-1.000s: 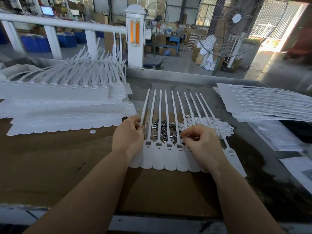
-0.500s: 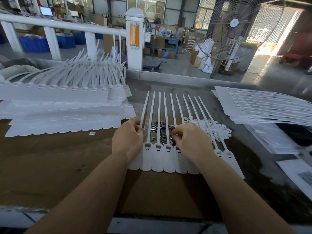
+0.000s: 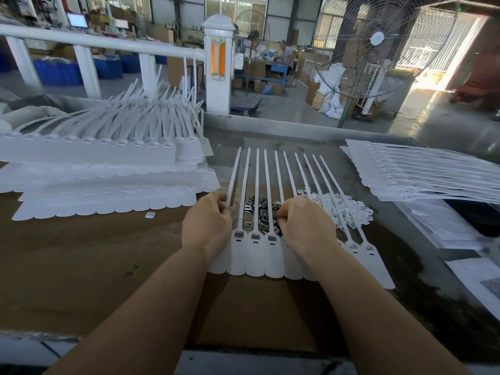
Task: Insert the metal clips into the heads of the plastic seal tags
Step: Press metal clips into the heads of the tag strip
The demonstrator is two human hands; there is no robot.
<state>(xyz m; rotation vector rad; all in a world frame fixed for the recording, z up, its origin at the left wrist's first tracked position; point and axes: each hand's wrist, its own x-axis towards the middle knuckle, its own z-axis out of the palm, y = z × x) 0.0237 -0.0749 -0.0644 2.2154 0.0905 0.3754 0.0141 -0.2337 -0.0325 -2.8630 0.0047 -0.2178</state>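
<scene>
The plastic seal tags point(image 3: 255, 255) I am working on lie as one joined row near the middle of the desk point(image 3: 81, 266), flat flag ends toward the near edge, thin tails fanned out toward the far edge. The heads of the three tags between my hands show as small rectangular windows; I cannot tell whether any holds a clip.

Toward the far left corner sits a big stack of tag rows point(image 3: 102, 169), its upper tails curling upward. Along the right edge lies another stack of flat tag rows point(image 3: 433, 174), tails pointing right, with paper sheets point(image 3: 446, 226) just beside it on the near side.

My left hand point(image 3: 207, 228) rests on the left end of the row, its fingers point(image 3: 226, 211) curled around the outermost tail. My right hand point(image 3: 307, 228) lies over the right half of the row, covering several heads; its fingers point(image 3: 281, 215) are curled, tips down in the pile of metal clips point(image 3: 258, 212), but I cannot tell whether they pinch one.

The clips lie under the tails, just beyond the heads. A pile of small white plastic pieces point(image 3: 349, 209) touches their right side. One loose white piece point(image 3: 150, 215) sits apart, by the left stack's near edge.
</scene>
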